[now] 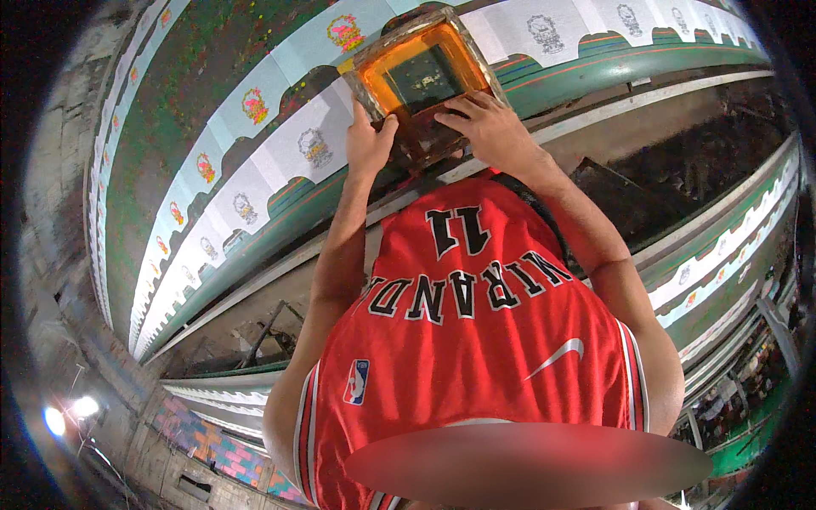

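A screen printing frame point(476, 53) with worn, stained edges and orange mesh around a dark see-through window lies over the far side of the green table. My left hand point(371, 146) grips its left near corner, with the thumb on the near edge. At the right near corner, my right hand point(495, 129) is closed round the rim, its fingers reaching over the inside. Dark reddish-brown ink or stain covers the near part of the frame's inside. Beneath and beside the frame run white fabric pieces point(313, 146) with a grey outlined figure.
The long green printing table point(586, 85) curves across the view. Behind, a pale blue row of pieces point(255, 104) carries coloured figures. A metal rail point(629, 106) edges the table on my side. More printed rows point(722, 263) lie at the right; lamps point(70, 415) shine lower left.
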Demonstrator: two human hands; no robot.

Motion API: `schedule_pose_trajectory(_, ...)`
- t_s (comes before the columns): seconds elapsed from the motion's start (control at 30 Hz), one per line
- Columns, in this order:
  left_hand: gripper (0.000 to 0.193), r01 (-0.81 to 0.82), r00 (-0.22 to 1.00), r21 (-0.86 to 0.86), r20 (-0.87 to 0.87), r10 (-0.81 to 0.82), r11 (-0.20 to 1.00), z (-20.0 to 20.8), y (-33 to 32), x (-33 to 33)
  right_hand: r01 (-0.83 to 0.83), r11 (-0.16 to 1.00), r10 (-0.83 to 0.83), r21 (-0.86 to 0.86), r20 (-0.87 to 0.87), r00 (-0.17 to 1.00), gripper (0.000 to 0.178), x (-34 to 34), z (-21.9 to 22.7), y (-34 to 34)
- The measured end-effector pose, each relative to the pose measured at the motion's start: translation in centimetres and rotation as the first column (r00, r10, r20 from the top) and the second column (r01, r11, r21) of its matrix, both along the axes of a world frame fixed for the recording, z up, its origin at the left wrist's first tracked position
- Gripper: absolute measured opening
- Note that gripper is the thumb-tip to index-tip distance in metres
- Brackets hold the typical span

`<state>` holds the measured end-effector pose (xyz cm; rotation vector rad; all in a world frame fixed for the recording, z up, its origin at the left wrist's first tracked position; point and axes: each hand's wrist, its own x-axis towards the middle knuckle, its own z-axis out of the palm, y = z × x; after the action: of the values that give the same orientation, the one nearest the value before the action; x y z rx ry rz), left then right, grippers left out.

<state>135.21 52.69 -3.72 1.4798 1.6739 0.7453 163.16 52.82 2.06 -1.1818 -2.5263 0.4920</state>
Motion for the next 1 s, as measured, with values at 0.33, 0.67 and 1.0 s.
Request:
schedule_pose_trajectory(0.33, 0.086, 0.010, 0.996, 0.089, 0.087, -0.017, 0.996, -0.6, 0.0, -0.4, -0.098, 0.988, 0.105, -0.116, 0.054, 0.993, 0.046, -0.2, 1.2, 1.4)
schedule_pose_trajectory(0.67, 0.087, -0.006, 0.997, -0.019, -0.078, 0.004, 1.000, -0.6, -0.1, -0.6, 0.016, 0.993, -0.010, -0.116, 0.052, 0.999, 0.041, -4.8, 0.3, 13.3)
schedule_pose_trajectory(1.0, 0.090, 0.006, 0.991, 0.082, -0.136, 0.006, 0.997, -1.2, -0.7, -0.6, -0.118, 0.974, 0.129, -0.194, 0.049, 0.990, 0.050, -0.9, 1.7, 3.7)
